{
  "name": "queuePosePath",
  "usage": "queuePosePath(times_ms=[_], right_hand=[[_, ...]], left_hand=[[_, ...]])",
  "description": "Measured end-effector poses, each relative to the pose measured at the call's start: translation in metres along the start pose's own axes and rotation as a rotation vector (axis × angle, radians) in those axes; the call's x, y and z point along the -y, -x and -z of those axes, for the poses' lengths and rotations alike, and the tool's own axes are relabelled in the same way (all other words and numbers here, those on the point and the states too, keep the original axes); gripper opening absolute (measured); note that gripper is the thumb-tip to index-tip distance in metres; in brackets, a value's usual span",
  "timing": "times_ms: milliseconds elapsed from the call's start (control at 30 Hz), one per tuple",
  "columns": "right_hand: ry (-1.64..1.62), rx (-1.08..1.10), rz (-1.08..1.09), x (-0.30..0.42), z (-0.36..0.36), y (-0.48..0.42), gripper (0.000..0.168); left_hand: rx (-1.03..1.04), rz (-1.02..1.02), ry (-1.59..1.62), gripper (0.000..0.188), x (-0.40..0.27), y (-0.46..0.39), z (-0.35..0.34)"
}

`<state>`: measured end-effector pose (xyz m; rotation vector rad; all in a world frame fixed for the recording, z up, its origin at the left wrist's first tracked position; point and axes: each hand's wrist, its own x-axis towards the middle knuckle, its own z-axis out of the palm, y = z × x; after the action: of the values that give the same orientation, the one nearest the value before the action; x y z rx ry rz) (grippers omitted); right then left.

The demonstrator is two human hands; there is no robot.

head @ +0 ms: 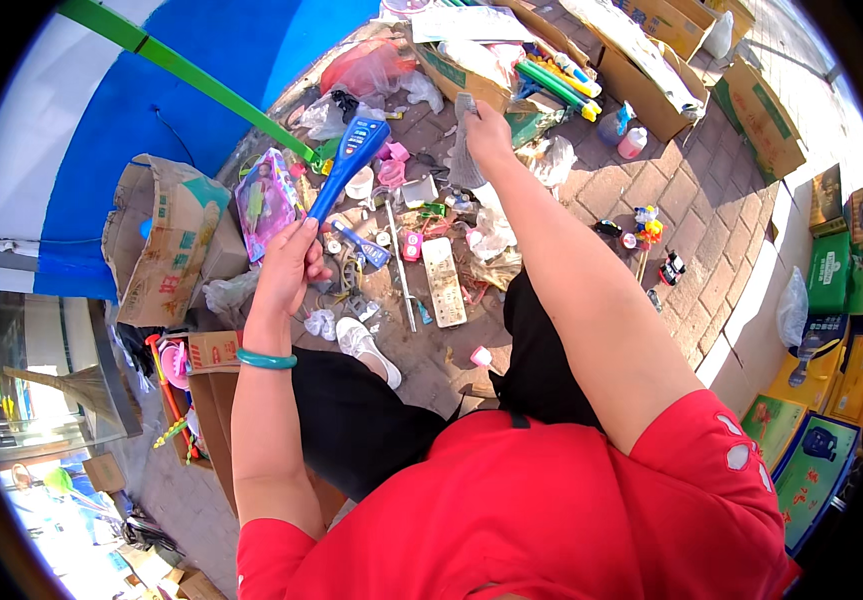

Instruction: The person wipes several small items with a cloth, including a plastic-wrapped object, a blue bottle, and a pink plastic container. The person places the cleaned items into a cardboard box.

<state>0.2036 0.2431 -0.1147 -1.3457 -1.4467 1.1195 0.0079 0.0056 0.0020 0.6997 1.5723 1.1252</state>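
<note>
My left hand grips the narrow end of a blue plastic paddle-shaped tool, whose wide end bears white writing and points up and away. A grey cloth hangs from my right hand, pinched near its top. Below the blue tool, a smaller blue item of similar shape lies among clutter on the brick paving. A dirty cream power strip and a thin metal rod are on the ground before me. Beside them sits a small pink toy.
A boxed doll leans by a torn cardboard box on the left. A green pole slants down from the upper left. Ahead stands a carton of plastic toys. Product boxes line the right. My white shoe is amid the clutter.
</note>
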Motion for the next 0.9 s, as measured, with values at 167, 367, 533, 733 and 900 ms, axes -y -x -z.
queuePosePath(times_ms=[167, 367, 533, 733, 900], right_hand=[[-0.282, 0.117, 0.264, 0.053, -0.013, 0.050, 0.030], [-0.596, 0.302, 0.059, 0.059, -0.073, 0.095, 0.044], [-0.951, 0.224, -0.039, 0.058, -0.059, 0.062, 0.042], [-0.792, 0.210, -0.083, 0.035, -0.001, 0.010, 0.029], [-0.683, 0.354, -0.148, 0.048, 0.003, 0.025, 0.028]], left_hand=[[0.017, 0.089, 0.491, 0.034, 0.014, -0.015, -0.008], [0.025, 0.027, 0.492, 0.025, 0.022, -0.019, -0.077], [0.003, -0.060, -0.060, 0.022, 0.029, -0.014, -0.056], [-0.020, -0.202, -0.415, 0.026, 0.008, -0.005, -0.024], [-0.068, -0.266, -0.448, 0.026, -0.022, -0.010, -0.015]])
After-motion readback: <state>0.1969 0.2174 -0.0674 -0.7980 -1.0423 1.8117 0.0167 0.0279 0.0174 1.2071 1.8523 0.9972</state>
